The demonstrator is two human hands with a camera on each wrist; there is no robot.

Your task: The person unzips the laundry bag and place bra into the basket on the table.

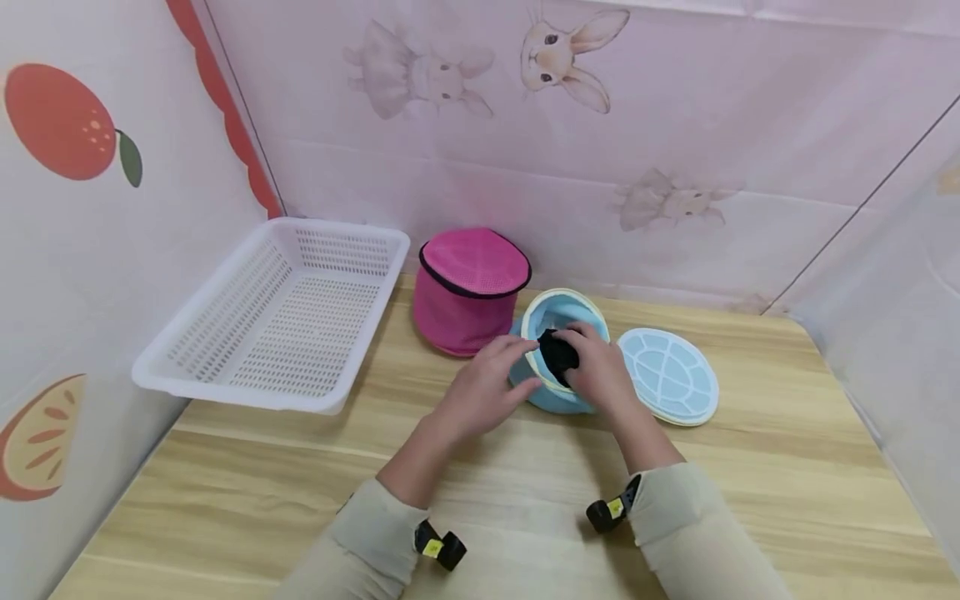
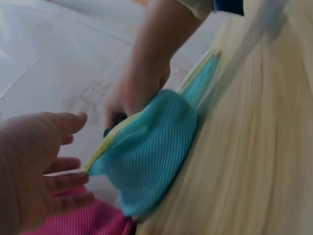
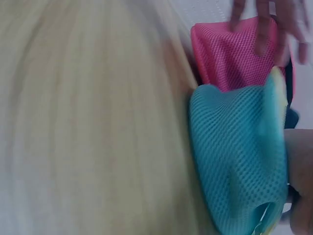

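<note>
A round blue mesh laundry bag with a pale yellow rim stands on the table, its mouth uncovered. Its round blue lid lies flat against its right side. My right hand grips a bunched black cloth item over the bag's mouth; what kind of item it is I cannot tell. Beside the rim on the left is my left hand, fingers spread and holding nothing. In the left wrist view the fingertips of that hand come right up to the bag's rim.
Behind and to the left stands a pink mesh bag with a black-edged, closed top. A white plastic basket sits farther left, against the printed wall covering. The wooden table extends toward me.
</note>
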